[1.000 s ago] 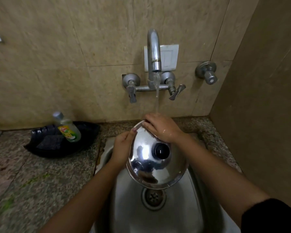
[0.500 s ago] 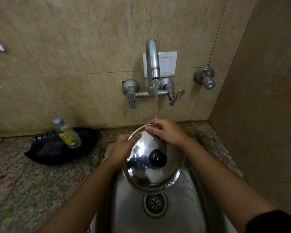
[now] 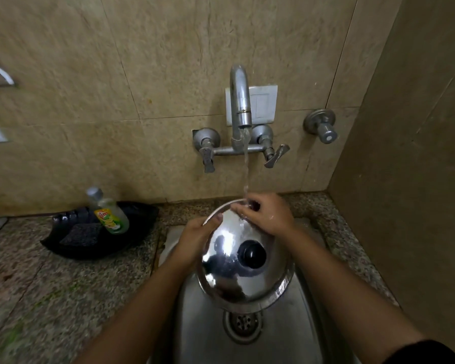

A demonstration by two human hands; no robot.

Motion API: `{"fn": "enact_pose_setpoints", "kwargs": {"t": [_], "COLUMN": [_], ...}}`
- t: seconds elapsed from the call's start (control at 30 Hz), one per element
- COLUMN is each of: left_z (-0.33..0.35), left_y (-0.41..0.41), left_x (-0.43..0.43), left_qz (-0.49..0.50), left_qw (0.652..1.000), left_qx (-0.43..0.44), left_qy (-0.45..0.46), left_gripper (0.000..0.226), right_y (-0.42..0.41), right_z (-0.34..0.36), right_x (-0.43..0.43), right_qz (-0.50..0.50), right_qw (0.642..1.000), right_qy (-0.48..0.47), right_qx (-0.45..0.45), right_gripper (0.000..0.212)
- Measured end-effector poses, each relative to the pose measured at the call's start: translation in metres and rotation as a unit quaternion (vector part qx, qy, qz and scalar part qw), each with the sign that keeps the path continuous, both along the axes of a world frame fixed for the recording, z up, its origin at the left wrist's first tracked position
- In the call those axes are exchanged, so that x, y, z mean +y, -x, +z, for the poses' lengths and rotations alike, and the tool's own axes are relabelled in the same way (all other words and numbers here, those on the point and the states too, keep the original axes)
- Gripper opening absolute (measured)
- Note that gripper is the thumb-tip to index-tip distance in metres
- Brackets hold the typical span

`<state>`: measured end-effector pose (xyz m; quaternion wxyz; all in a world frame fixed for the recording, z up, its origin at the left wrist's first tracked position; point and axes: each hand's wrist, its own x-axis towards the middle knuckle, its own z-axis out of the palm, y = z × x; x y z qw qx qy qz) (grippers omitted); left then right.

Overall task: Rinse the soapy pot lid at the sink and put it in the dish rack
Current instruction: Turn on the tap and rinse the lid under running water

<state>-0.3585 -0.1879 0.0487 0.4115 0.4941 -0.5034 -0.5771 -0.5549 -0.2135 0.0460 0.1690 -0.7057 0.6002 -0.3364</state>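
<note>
Steel pot lid (image 3: 237, 274) under running tap (image 3: 241, 106) — left hand (image 3: 195, 237) grips its rim, right hand (image 3: 268, 216) pinches its top edge.

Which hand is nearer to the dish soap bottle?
The left hand. It grips the left rim of the pot lid, on the side facing the dish soap bottle. The right hand holds the far rim under the water stream, farther from the bottle.

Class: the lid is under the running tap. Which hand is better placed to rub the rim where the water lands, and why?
Right. The right hand already lies on the lid at its far rim, under the stream. The left hand grips the left edge, supporting it.
</note>
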Motion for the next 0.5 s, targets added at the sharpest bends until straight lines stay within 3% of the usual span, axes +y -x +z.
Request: {"fn": "enact_pose_setpoints", "kwargs": {"t": [0.07,0.1,0.2,0.3,0.43,0.5], "left_z": [-0.003,-0.005,-0.003,-0.001,-0.005,-0.011], "left_y": [-0.001,-0.001,-0.001,0.001,0.003,0.002], "left_x": [0.004,0.005,0.004,0.001,0.006,0.006], "left_qz": [0.033,0.036,-0.025,-0.029,0.026,0.072], "left_qw": [0.997,0.995,0.993,0.997,0.998,0.995], "left_qx": [0.061,0.076,0.054,0.016,0.033,0.054], "left_qy": [-0.033,-0.061,-0.107,-0.071,-0.05,-0.052], "left_gripper": [0.027,0.024,0.024,0.033,0.036,0.04], "right_y": [0.012,0.016,0.003,-0.019,-0.003,0.009], "right_z": [-0.008,-0.011,-0.003,0.005,-0.015,-0.032], "right_x": [-0.003,-0.005,-0.004,0.002,0.0,0.011], "right_qz": [-0.103,-0.127,-0.039,0.08,0.026,-0.019], "right_qw": [0.992,0.991,0.997,0.986,0.998,0.998], "right_qy": [0.001,0.017,0.022,0.061,0.054,0.052], "right_qx": [-0.066,-0.035,0.062,0.134,0.03,0.043], "right_gripper": [0.043,0.044,0.04,0.043,0.039,0.046]}}
